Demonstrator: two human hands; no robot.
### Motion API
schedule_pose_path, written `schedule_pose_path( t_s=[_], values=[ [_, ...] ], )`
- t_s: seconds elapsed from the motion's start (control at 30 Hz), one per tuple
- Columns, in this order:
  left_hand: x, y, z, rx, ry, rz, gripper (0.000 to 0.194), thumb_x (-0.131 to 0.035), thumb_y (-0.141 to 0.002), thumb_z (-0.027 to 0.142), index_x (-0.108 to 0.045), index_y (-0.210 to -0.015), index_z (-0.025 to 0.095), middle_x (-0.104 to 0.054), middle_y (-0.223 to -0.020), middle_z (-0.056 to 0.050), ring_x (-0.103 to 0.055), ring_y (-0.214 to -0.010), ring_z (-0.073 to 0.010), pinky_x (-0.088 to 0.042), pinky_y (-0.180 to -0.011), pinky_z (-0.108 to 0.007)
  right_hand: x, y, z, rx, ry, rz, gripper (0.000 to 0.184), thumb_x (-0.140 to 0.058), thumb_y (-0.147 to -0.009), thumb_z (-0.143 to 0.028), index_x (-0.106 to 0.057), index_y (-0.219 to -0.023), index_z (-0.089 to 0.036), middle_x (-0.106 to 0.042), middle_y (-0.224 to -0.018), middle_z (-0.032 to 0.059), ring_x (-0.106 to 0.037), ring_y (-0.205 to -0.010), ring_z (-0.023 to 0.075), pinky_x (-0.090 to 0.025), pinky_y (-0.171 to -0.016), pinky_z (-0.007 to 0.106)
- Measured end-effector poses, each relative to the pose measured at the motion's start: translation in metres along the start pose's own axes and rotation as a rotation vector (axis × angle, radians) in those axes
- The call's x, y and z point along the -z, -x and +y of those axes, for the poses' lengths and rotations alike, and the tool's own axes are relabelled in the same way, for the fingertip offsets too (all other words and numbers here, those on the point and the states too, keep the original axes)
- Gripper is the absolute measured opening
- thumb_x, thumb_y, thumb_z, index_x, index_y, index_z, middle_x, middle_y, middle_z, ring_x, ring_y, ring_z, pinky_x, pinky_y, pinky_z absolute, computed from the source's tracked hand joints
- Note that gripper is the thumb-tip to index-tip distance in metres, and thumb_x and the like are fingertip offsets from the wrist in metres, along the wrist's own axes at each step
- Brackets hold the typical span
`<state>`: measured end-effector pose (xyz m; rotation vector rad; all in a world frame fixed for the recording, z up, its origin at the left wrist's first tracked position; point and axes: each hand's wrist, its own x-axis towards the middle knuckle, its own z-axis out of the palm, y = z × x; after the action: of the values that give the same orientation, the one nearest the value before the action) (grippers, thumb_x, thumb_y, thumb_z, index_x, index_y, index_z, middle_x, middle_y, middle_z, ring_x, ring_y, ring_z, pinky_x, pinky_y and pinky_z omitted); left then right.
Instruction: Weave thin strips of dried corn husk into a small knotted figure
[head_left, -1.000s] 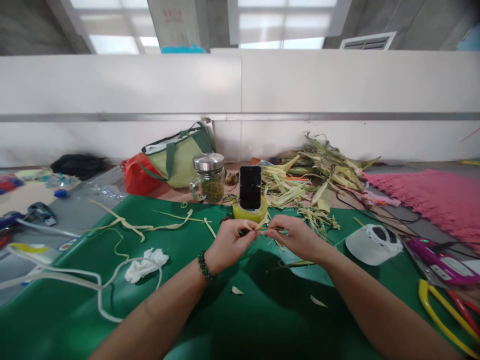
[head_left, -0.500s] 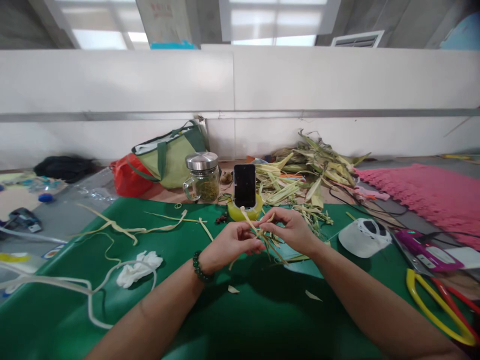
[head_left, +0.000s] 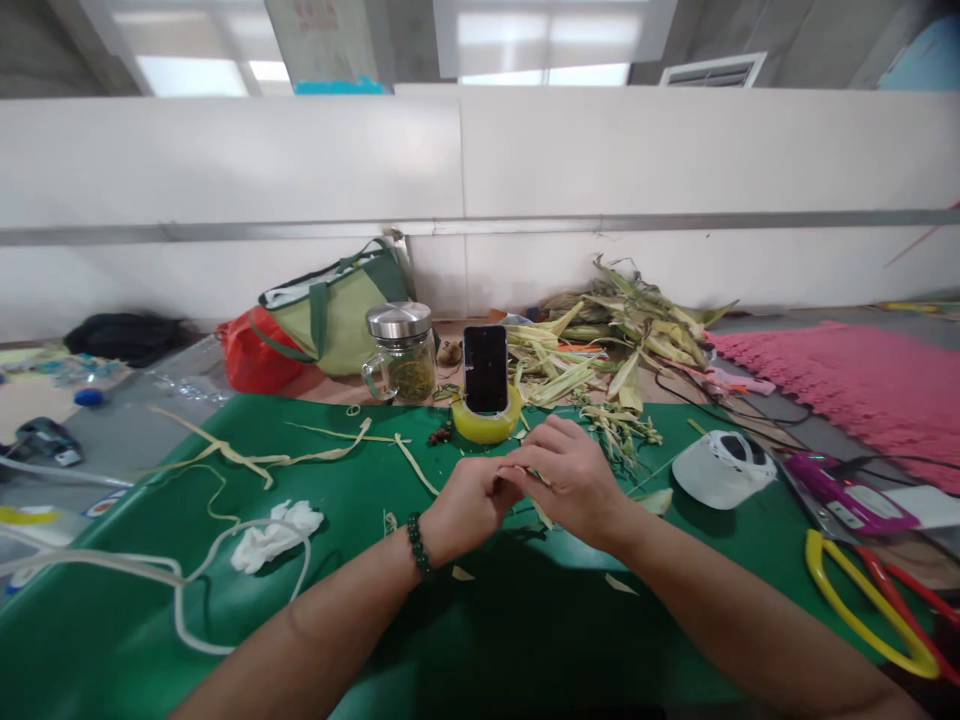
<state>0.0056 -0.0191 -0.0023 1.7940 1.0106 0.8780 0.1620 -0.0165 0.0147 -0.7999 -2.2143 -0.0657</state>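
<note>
My left hand (head_left: 466, 506) and my right hand (head_left: 571, 478) meet over the green mat (head_left: 315, 570), fingers closed together on thin pale leaf strips (head_left: 541, 512) that are mostly hidden between them. A green bead bracelet sits on my left wrist. Just beyond the hands a black phone (head_left: 485, 368) stands upright in a yellow holder (head_left: 484, 427).
A lidded glass jar (head_left: 401, 352), a green bag (head_left: 334, 310) and a red bag stand behind the mat. A pile of dry leaves (head_left: 611, 345) lies at the back, a pink mat (head_left: 847, 385) on the right, and a white cap (head_left: 720, 468), yellow-handled shears (head_left: 862, 600), loose strips and crumpled tissue (head_left: 274, 530) around.
The strips stuck out between my fingers before; now my right hand has folded over my left and covers them. Both hands dropped slightly toward the mat.
</note>
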Motion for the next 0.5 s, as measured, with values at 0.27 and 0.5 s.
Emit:
schedule_pose_path(
  t_s=[0.27,0.5],
  values=[
    [0.018,-0.003,0.015,0.210,0.424,0.013,0.023,-0.067,-0.067,0.030,-0.063,-0.083,0.013,-0.063,-0.062,-0.002,-0.057,-0.056,-0.0118,-0.047,-0.057,-0.024,0.017,-0.006,0.013,-0.274,-0.150,0.077,0.023,-0.051,-0.088,-0.037,-0.061,-0.078,-0.018,-0.062,-0.075,0.0054,-0.054,-0.074,0.0180,-0.041,-0.067,0.030],
    [0.021,-0.001,0.013,0.139,0.533,0.049,0.037,-0.074,-0.064,0.042,-0.057,-0.084,0.015,-0.053,-0.058,0.005,-0.048,-0.051,-0.0066,-0.041,-0.050,-0.018,0.010,-0.009,0.017,-0.512,-0.744,-0.310,0.028,-0.059,-0.081,-0.040,-0.068,-0.082,-0.014,-0.063,-0.068,0.0013,-0.049,-0.057,0.0095,-0.037,-0.052,0.021]
  ],
)
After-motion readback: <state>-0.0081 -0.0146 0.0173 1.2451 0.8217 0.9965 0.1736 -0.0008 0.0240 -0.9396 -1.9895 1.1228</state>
